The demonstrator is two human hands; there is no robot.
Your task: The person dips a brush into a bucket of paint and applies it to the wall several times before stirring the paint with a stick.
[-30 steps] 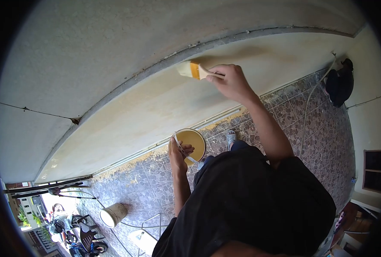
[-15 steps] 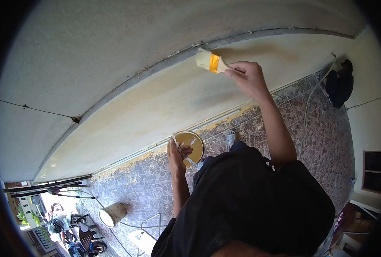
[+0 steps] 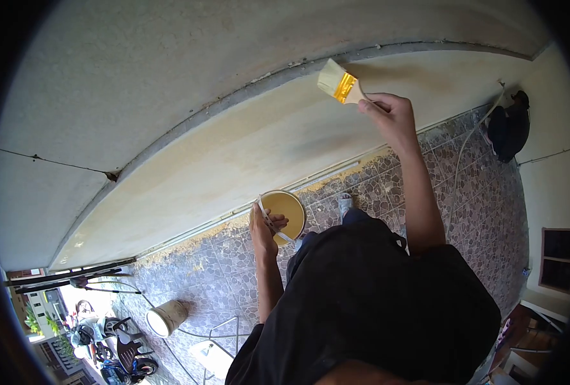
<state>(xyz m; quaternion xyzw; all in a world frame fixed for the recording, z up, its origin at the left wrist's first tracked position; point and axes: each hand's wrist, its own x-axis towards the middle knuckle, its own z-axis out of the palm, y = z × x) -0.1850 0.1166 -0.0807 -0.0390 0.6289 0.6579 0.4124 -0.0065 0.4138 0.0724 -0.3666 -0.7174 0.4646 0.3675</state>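
Observation:
My right hand (image 3: 394, 119) grips a wide paintbrush (image 3: 344, 83) by its pale wooden handle. The brush has cream bristles and a shiny orange-gold band, and its bristles point up and left, overlapping the wall (image 3: 253, 122) just under the grey ledge. Lower down, my left hand (image 3: 267, 226) is closed around the pale handle (image 3: 278, 232) of a round bucket (image 3: 305, 215). Fingers of that hand curl over the bucket's mouth. Tan-yellow paint (image 3: 287, 206) shows inside it. Patches of yellowish colour tint the wall.
A grey ledge (image 3: 240, 92) runs along the wall. Stone-patterned tiles (image 3: 224, 263) are splashed with tan at the wall's foot. Lower left are a tipped-looking whitish bucket (image 3: 167, 319), a white-topped stand (image 3: 213, 359) and motorbikes (image 3: 115, 359). A dark bundle (image 3: 509, 128) is near a hose (image 3: 461, 151).
My right hand has moved the paintbrush rightward along the wall, and its bristles have tilted further upward. My left hand stays at the bucket, which has shifted very slightly.

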